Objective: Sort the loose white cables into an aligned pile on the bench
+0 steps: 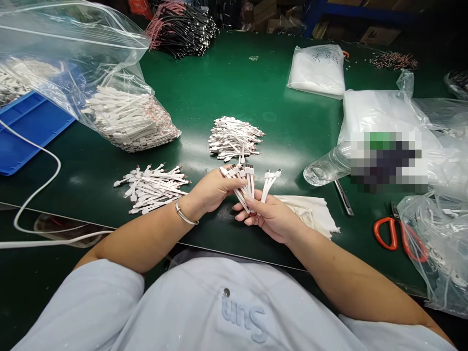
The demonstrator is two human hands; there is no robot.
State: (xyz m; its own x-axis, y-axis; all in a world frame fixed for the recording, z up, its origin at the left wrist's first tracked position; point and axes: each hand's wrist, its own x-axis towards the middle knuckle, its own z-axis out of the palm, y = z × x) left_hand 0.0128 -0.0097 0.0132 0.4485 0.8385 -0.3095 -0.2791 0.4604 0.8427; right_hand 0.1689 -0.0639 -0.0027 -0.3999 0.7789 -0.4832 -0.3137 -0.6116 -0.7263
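My left grip [214,189] pinches a bunch of short white cables [242,192] near their plugs; my right grip [272,214] holds their lower ends, plus a few splayed alongside. From that bunch, a loose pile [234,139] lies on the desk [204,87] at twelve o'clock, a second pile [157,190] at nine, a cloth [321,212] just past three.

White cables [236,139] on green table [256,83]
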